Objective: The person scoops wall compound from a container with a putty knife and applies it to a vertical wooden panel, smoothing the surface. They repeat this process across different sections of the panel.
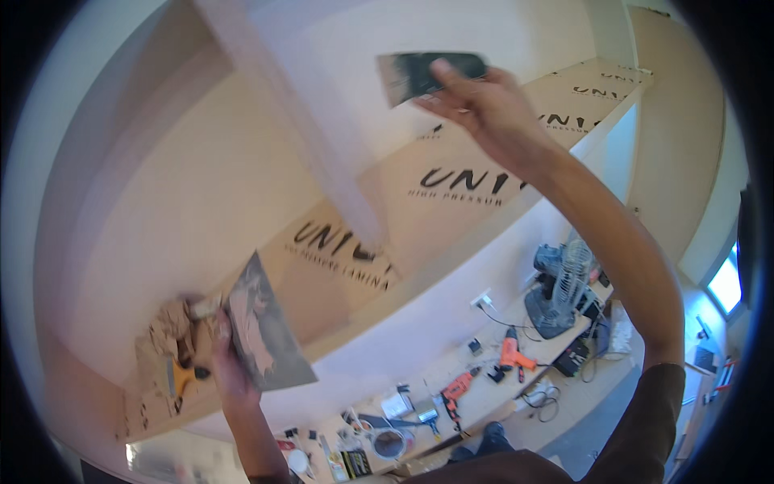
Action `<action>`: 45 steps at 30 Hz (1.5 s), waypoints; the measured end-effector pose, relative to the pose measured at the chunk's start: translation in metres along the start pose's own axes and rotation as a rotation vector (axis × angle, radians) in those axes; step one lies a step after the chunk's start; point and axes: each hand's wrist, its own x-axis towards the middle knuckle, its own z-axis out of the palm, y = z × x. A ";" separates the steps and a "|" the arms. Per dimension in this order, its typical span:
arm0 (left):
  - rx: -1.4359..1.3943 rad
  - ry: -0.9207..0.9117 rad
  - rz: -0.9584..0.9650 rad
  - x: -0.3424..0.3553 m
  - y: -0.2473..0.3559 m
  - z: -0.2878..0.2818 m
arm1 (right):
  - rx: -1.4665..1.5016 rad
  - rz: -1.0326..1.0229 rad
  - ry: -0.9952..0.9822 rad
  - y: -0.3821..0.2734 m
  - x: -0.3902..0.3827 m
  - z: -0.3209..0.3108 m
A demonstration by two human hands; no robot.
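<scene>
My right hand [504, 109] is raised at the upper middle, its fingers closed around a putty knife [427, 75] with a dark green grip. The knife's wide, smeared blade points left, in front of the pale wall panel. Lower on the left, my left hand [231, 359] grips a grey metal sheet [284, 355] by its left edge. A patch of pinkish putty [253, 319] is spread on that sheet. Both hands are above the shelf [468, 173], which is covered in brown printed paper. Part of the left fingers is hidden behind the sheet.
A pale upright divider [302, 129] stands on the shelf. Crumpled brown paper [171, 323] and a yellow-handled scraper [185, 377] lie at its left end. Below, a cluttered bench holds a fan [556, 286], an orange drill [512, 352], a red drill [457, 391] and a bucket [389, 444].
</scene>
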 end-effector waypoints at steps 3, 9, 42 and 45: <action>0.123 0.121 -0.017 0.013 -0.012 -0.001 | 0.001 0.079 -0.057 0.051 0.054 -0.010; 0.210 0.287 -0.024 0.038 -0.033 0.024 | -0.355 0.090 -0.118 0.140 0.126 -0.013; 0.196 0.603 -0.055 0.032 -0.035 0.005 | -0.535 -0.236 -0.171 0.204 0.193 0.065; 0.237 0.598 -0.045 0.032 -0.035 0.007 | -0.531 -0.288 -0.149 0.209 0.193 0.068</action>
